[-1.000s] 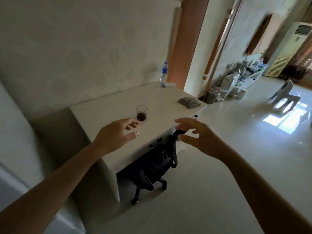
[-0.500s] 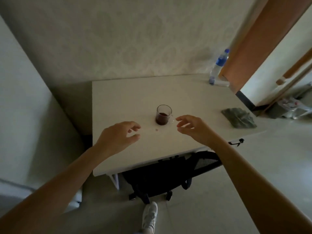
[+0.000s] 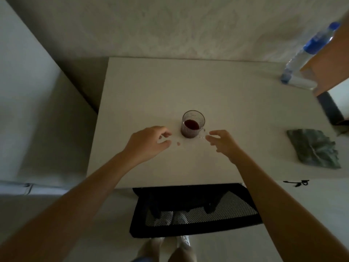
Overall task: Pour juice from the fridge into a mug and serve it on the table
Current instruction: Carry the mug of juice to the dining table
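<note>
A clear glass mug (image 3: 193,124) with dark red juice in its bottom stands upright near the middle of the white table (image 3: 151,87). Its handle points right. My left hand (image 3: 147,142) hovers just left of the mug, fingers loosely curled, holding nothing. My right hand (image 3: 222,143) is just right of the mug, fingertips close to the handle, with nothing gripped. A small drop of juice (image 3: 178,143) lies on the table between my left hand and the mug.
A water bottle with a blue label (image 3: 309,52) stands at the table's back right corner. A crumpled grey-green cloth (image 3: 315,148) lies near the right edge. A black mesh chair (image 3: 192,210) is tucked under the front edge. A wall runs behind the table.
I have come closer and now look straight down on the table. Both hands have moved in beside the mug, the right one reaching its handle side.
</note>
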A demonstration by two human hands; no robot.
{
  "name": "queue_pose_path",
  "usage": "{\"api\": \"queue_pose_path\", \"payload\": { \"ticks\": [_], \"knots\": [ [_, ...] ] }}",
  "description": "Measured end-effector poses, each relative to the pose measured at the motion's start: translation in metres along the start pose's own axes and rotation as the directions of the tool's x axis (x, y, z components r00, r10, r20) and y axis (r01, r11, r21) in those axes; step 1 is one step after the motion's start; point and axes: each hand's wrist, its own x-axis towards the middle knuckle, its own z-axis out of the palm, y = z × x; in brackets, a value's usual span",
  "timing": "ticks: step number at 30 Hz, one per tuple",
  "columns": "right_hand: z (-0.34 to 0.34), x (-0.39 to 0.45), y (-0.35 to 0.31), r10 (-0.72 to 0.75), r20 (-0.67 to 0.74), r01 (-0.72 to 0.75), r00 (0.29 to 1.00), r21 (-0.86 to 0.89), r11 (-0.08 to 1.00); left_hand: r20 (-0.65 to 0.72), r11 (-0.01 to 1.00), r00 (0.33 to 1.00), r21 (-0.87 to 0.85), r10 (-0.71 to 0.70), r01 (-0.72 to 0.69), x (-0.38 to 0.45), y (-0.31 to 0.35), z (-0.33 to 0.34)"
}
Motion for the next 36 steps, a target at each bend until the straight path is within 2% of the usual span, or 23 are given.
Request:
{"api": "queue_pose_path", "payload": {
  "ticks": [4, 8, 13, 23, 30, 36],
  "knots": [
    [0.008, 0.018, 0.009, 0.028, 0.084, -0.037, 0.996, 0.109, 0.993, 0.005, 0.997, 0.997, -0.007, -0.071, 0.071, 0.004, -0.004, 0.011],
    [0.011, 0.030, 0.013, -0.010, 0.165, -0.020, 0.986, 0.180, 0.983, -0.008, 0.991, 0.991, -0.021, -0.133, 0.133, 0.003, -0.012, 0.020],
    [0.015, 0.034, 0.015, -0.129, 0.081, 0.111, 0.988, 0.201, 0.973, -0.046, 0.983, 0.983, -0.042, -0.179, 0.177, -0.001, -0.006, 0.032],
    [-0.007, 0.009, -0.009, -0.302, 0.105, 0.278, 0.948, 0.199, 0.940, -0.129, 0.974, 0.967, -0.083, -0.218, 0.209, -0.024, 0.016, 0.020],
    [-0.011, -0.050, -0.066, -0.476, 0.166, 0.410, 0.864, 0.319, 0.854, -0.259, 0.964, 0.929, -0.092, -0.265, 0.249, -0.076, 0.021, -0.009],
    [0.014, -0.109, -0.122, -0.599, 0.262, 0.489, 0.756, 0.381, 0.784, -0.434, 0.950, 0.846, -0.164, -0.311, 0.265, -0.145, 0.017, -0.047]
  ]
}}
